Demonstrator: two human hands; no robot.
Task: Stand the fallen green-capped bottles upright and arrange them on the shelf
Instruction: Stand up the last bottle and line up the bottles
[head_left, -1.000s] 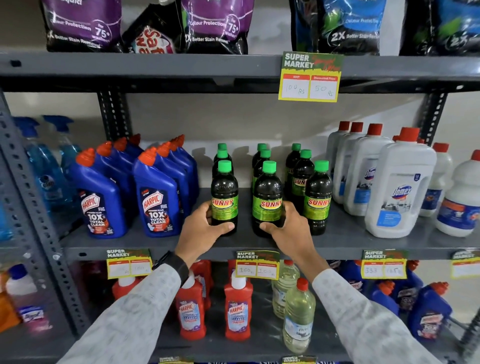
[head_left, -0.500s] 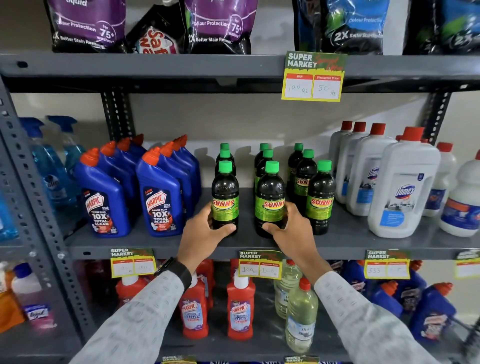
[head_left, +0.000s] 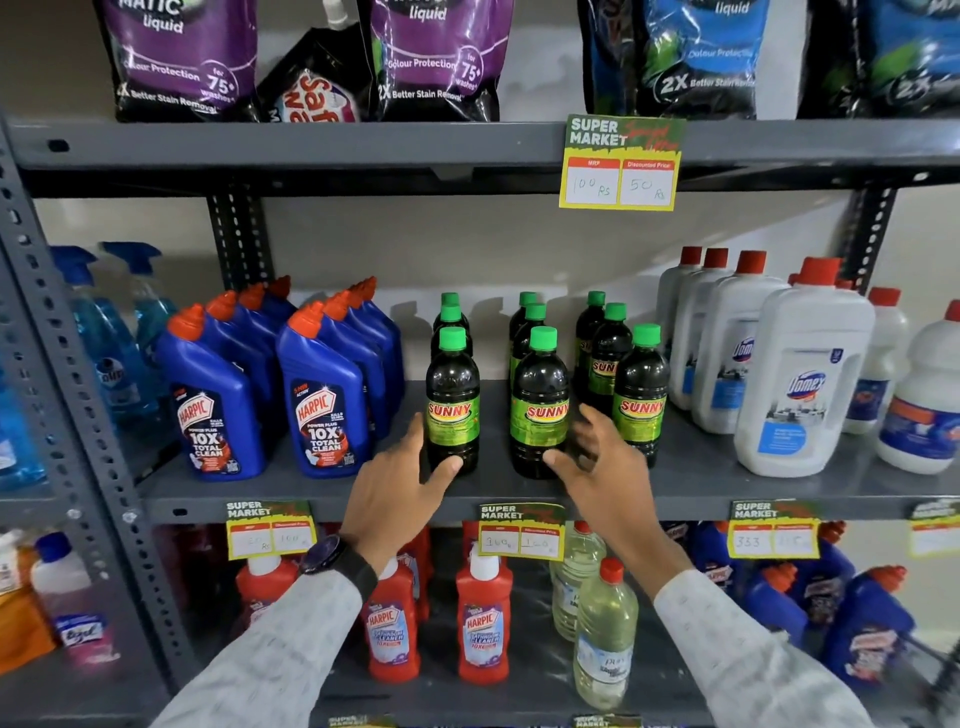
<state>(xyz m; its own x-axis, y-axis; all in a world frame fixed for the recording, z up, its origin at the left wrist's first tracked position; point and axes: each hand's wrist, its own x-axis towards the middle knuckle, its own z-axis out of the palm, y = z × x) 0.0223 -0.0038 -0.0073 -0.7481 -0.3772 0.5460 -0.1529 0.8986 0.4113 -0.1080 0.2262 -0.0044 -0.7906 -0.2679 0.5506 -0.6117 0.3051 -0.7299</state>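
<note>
Several dark Sunny bottles with green caps stand upright in three rows on the grey middle shelf (head_left: 701, 488). The front bottles are the left one (head_left: 452, 405), the middle one (head_left: 539, 410) and the right one (head_left: 640, 400). My left hand (head_left: 395, 488) is at the base of the front left bottle, thumb tip touching its front, fingers loose beside it. My right hand (head_left: 608, 478) is by the base of the middle front bottle, thumb at its foot, fingers spread and blurred between the middle and right bottles.
Blue Harpic bottles (head_left: 322, 410) stand close on the left, white Domex bottles (head_left: 800, 374) on the right. Price tags (head_left: 521, 530) hang on the shelf's front lip. Red bottles (head_left: 483, 618) and clear ones fill the shelf below. The upper shelf (head_left: 311, 145) carries pouches.
Both hands have loosened from the two front bottles and drawn back a little toward me. The right fingers have spread. The bottles stay upright in place.
</note>
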